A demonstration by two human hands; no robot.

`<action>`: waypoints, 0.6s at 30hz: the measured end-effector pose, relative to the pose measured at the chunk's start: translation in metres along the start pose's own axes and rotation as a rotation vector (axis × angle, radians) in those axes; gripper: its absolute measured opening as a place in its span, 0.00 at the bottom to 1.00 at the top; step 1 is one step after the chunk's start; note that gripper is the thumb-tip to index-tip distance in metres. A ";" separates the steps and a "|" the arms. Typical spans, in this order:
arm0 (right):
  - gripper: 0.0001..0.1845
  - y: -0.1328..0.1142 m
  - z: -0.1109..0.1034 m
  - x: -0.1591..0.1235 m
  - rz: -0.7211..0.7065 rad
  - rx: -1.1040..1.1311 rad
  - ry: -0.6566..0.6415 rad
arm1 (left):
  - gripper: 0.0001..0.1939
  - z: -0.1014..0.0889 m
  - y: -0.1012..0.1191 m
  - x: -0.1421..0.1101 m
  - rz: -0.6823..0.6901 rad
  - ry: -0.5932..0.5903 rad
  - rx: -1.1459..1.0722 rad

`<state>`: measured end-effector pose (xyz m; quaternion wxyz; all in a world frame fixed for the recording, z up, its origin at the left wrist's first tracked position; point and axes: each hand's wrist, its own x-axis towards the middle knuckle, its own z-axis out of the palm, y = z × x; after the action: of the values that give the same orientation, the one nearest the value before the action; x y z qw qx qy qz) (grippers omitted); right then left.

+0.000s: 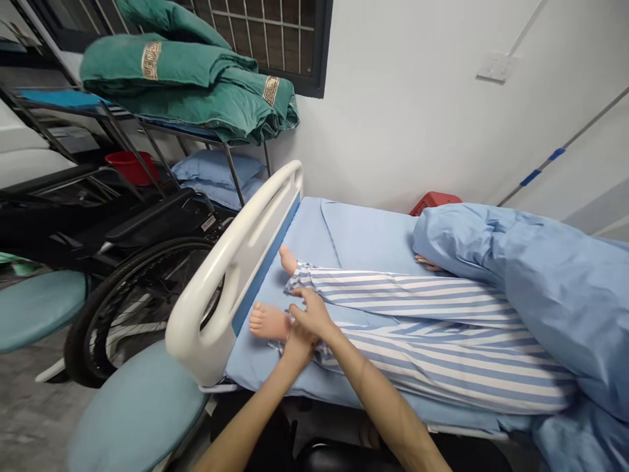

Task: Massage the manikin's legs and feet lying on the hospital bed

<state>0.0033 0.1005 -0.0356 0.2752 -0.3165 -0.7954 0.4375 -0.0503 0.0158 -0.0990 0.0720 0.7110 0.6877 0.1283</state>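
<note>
Live: we're at the bare near foot [266, 322], on the light-blue-sheeted bed [368, 229] by the white plastic footboard [250, 275] | left hand [299, 342] at its ankle [285, 326], grip hidden from us | right hand [315, 314] alongside, fingers parted, by blue-and-white striped cloth trousers [413, 292]

Black wheelchair [142, 226] noted, large wheel [75, 328] intact in outline. First round teal seat [137, 413] just nearer than the wheelchair; second teal seat [42, 308] left of its wheel. Beyond the wheelchair: red bucket [132, 167], blue pillows [216, 169], and, higher, green quilts [171, 85].
</note>
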 end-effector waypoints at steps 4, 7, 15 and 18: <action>0.36 0.001 0.018 0.062 -0.114 -0.316 0.002 | 0.22 0.014 0.017 0.000 0.057 -0.031 0.026; 0.46 0.010 0.016 0.099 -0.221 -0.426 -0.037 | 0.23 0.026 0.037 -0.001 0.075 0.015 -0.023; 0.36 0.041 -0.005 0.114 0.244 -0.796 -0.338 | 0.32 0.033 0.047 -0.010 -0.286 0.437 -0.917; 0.36 0.041 -0.018 0.100 0.176 -0.935 -0.365 | 0.24 0.008 0.028 0.013 -0.700 0.568 -1.398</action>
<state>-0.0381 0.2018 -0.0464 -0.0770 -0.3903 -0.9115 0.1046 -0.0211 0.0285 -0.0975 0.3564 0.1878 0.6230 0.6705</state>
